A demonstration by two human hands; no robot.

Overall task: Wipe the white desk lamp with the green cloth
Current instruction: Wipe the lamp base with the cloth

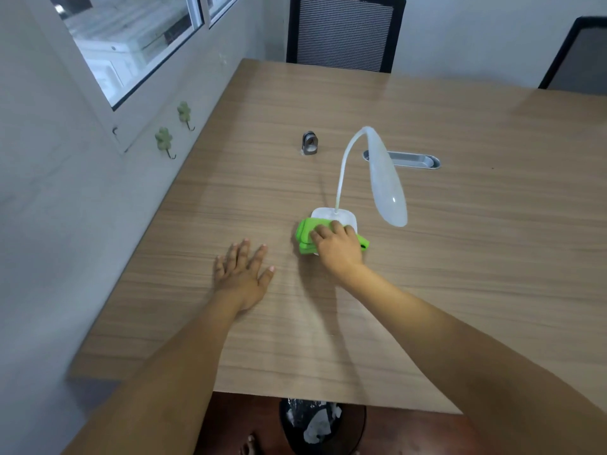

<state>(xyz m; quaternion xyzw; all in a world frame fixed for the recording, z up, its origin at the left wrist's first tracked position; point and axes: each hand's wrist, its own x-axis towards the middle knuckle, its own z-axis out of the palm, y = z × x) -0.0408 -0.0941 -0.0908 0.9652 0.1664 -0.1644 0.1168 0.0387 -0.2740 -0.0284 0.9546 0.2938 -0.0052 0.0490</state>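
Wood-grain surface [460, 290] fills most of the view, its left edge running along a pale wall with a window [131, 44] and two green clover-shaped hooks [163, 141]. Two dark chairs stand at the far edge, one [345, 31] straight ahead and one [578, 57] to the right. Below the near edge, a black bin [315, 425] holds crumpled paper.

Near the middle stands the white lamp [384, 178], its square base flat on the surface, its thin neck curving up and over, and its long head hanging to the right of the base. The right hand [336, 246] presses the folded green cloth [307, 233] onto the near left part of the base, fingers lying bent over the cloth, a loose grip on top of it. The left hand [243, 274] lies flat on the surface well left of the cloth, fingers spread, holding nothing.

Behind the lamp head, an oval grey cable slot [410, 159] is partly hidden. A small metal clamp [309, 143] sits left of it, apart from the lamp.
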